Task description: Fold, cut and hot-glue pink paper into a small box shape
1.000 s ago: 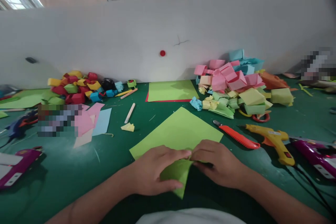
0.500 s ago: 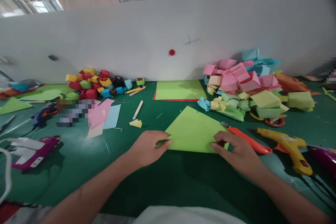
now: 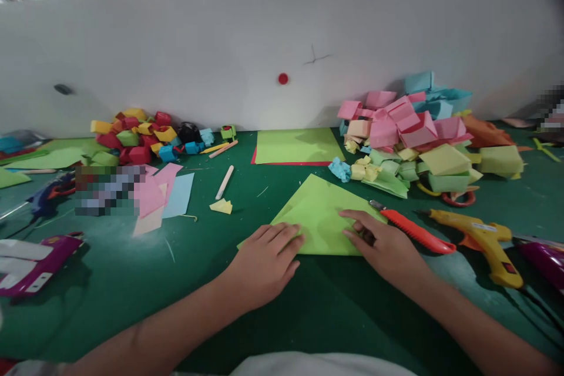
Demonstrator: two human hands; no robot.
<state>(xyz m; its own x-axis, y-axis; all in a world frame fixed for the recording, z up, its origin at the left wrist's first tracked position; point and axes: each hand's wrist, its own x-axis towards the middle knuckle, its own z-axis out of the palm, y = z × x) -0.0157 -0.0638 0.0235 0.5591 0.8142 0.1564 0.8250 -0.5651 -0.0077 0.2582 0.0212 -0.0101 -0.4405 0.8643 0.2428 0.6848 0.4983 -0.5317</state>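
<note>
A lime-green sheet of paper, folded into a triangle, lies on the green table with its peak pointing away from me and its long edge toward me. My left hand rests flat over the left part of that edge, fingers stretched out on the paper. Over the right part is my right hand, its fingers apart and slightly bent, the fingertips at the paper's surface. The paper's right corner is hidden behind this hand. Just beyond it lies an orange utility knife.
A yellow glue gun lies at the right, below a heap of folded paper pieces. Green sheets lie against the white partition. At the left are small coloured paper cubes, pink paper and a purple power strip.
My left hand has let go of the left corner and flattened onto the paper. My right fingers have left the right corner and moved inward, spreading apart. The view has shifted slightly.
</note>
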